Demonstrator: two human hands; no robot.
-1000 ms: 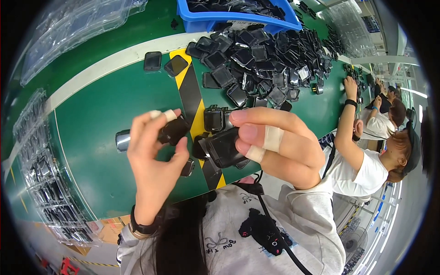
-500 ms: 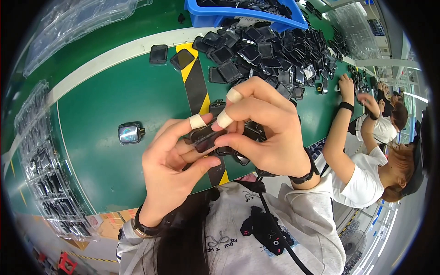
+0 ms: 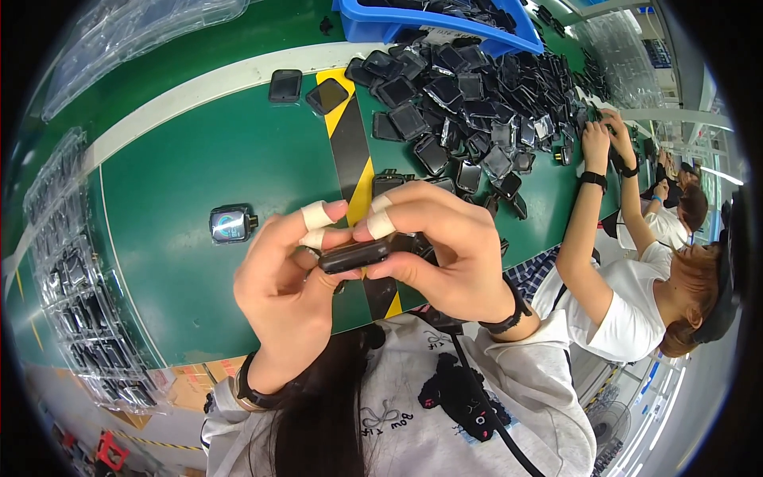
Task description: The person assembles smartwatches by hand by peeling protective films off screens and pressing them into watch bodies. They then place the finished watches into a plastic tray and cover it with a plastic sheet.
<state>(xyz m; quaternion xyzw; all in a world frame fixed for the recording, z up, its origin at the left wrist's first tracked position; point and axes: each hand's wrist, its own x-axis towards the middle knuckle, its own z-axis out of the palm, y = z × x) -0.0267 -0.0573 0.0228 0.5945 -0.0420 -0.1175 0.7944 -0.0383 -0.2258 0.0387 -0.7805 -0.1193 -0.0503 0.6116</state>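
Note:
Between my two hands is a black, rounded-edge watch case [image 3: 354,256], turned edge-on. My left hand [image 3: 290,274] pinches its left end between thumb and fingers. At the other end, the thumb and fingers of my right hand [image 3: 445,246] grip it. White tape wraps some fingertips on both hands. Several dark watch units [image 3: 389,181] lie on the green table behind and under my right hand, partly hidden by it. To the left of my hands rests a watch unit with a lit blue-white screen [image 3: 230,226] and a small gold-coloured connector at its side.
A large heap of black watch cases [image 3: 453,87] covers the far right, before a blue bin [image 3: 445,32]. Two dark pieces [image 3: 285,86] lie by the yellow-black tape strip [image 3: 347,159]. Clear trays [image 3: 87,310] line the left edge. A co-worker [image 3: 628,294] reaches in at right.
The watch case has tipped from showing its flat face to edge-on, and my hands have shifted slightly left and down. The co-worker's hands have come together near the heap.

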